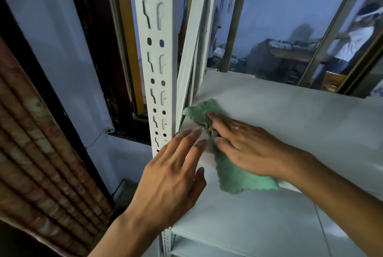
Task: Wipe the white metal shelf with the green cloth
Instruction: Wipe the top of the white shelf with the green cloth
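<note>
Green cloth (234, 171), scalloped along the edge, lay on the white shelf (290, 115). White upright post (153, 53) too, punched with rows of oval and keyhole slots. Off to the left, a reddish-brown blind (37, 153) ribbed in thin slats. Dark brown window frame (97, 49) beside pale bluish wall (62, 39).

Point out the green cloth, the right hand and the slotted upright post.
green cloth (238, 180), head view, lower flap hanging over the shelf edge
right hand (246, 149), head view, back of hand
slotted upright post (154, 53), head view, front face
</note>
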